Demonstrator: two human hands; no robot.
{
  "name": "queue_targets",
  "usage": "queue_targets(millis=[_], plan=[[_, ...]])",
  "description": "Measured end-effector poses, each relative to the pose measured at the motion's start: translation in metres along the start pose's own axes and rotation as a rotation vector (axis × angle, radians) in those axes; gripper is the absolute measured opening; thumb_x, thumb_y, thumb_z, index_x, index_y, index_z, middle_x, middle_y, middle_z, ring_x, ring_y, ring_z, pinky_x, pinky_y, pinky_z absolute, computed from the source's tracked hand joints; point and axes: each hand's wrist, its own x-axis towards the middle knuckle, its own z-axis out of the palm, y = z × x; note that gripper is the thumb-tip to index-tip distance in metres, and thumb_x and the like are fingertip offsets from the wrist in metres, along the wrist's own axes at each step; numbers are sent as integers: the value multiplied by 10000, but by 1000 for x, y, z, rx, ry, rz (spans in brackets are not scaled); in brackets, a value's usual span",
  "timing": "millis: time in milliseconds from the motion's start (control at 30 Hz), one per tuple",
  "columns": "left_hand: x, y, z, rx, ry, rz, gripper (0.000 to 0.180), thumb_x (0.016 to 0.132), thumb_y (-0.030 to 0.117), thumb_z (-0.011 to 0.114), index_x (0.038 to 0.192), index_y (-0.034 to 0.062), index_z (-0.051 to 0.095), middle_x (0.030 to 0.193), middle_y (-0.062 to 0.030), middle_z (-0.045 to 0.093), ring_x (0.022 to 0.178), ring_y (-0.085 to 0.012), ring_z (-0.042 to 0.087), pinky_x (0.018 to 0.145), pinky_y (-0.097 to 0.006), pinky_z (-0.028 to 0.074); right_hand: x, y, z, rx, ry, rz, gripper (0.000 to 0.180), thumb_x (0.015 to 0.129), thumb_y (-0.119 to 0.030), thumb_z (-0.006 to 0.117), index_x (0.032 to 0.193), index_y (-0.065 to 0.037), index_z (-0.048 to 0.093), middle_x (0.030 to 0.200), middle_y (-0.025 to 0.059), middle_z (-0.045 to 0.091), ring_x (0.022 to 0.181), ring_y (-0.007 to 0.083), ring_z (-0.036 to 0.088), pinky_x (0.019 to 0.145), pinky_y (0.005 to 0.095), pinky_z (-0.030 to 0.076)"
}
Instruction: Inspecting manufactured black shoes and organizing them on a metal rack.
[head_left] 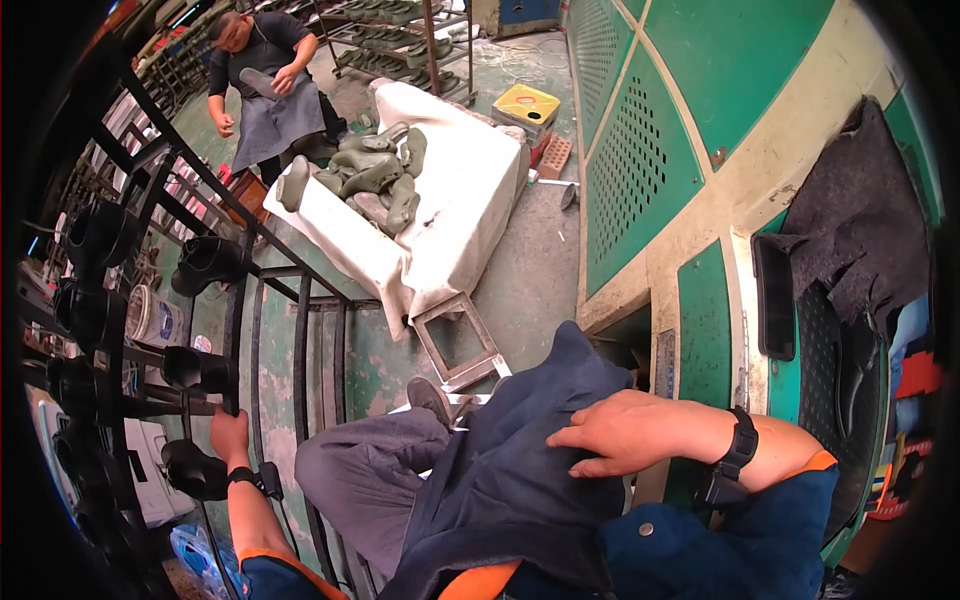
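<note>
The left hand (229, 437) is nearer, its fingers curled on the rack (237, 325) at an upright bar, a shoe (193, 470) just below-left of them; the right hand (625, 430), fingers apart, rests on the apron (490, 480).

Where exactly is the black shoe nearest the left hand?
Find the dark metal rack on the picture's left, then the left hand gripping it. The black shoe sits just below and left of that hand, the lowest of three in the right column.
</note>
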Motion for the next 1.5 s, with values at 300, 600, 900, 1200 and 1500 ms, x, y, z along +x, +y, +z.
queue_targets(millis=[300, 600, 900, 1200, 1500], plan=[[4, -7, 7, 9, -10, 6, 399, 791, 319, 675, 1052, 16, 678, 965, -269, 719, 949, -483, 679, 840, -574, 536, 1, 1, 1, -6, 1, -3, 513, 989, -420, 592, 1384, -93, 591, 1136, 198, 693, 1091, 395, 672, 904, 487, 546], [3, -4, 4, 10, -16, 4, 393, 798, 321, 669, 1039, 11, 672, 965, -270, 719, 953, -486, 678, 842, -578, 534, 0, 1, 0, -12, 6, -10, 516, 990, -426, 592, 1383, -92, 590, 1132, 201, 694, 1082, 397, 676, 902, 488, 548], [3, -3, 2, 18, -21, 0, 409, 796, 320, 672, 1053, 2, 674, 974, -276, 719, 958, -486, 679, 846, -576, 536, 1, 1, 1, -26, 5, -12, 529, 1000, -443, 584, 1398, -94, 577, 1132, 190, 687, 1071, 397, 675, 890, 480, 548], [1, -1, 1, 12, -11, 6, 394, 797, 307, 673, 1049, 4, 676, 955, -274, 720, 946, -485, 681, 842, -576, 537, 1, 2, 2, -43, 5, -22, 543, 1012, -459, 575, 1411, -91, 566, 1141, 183, 680, 1058, 400, 676, 874, 473, 549], [2, -3, 3, 11, -8, 11, 393, 797, 310, 673, 1047, 7, 676, 958, -270, 722, 942, -484, 682, 836, -576, 538, 1, 3, 2, 2, 1, -10, 519, 997, -425, 583, 1392, -88, 582, 1148, 204, 684, 1102, 401, 667, 920, 490, 539]])
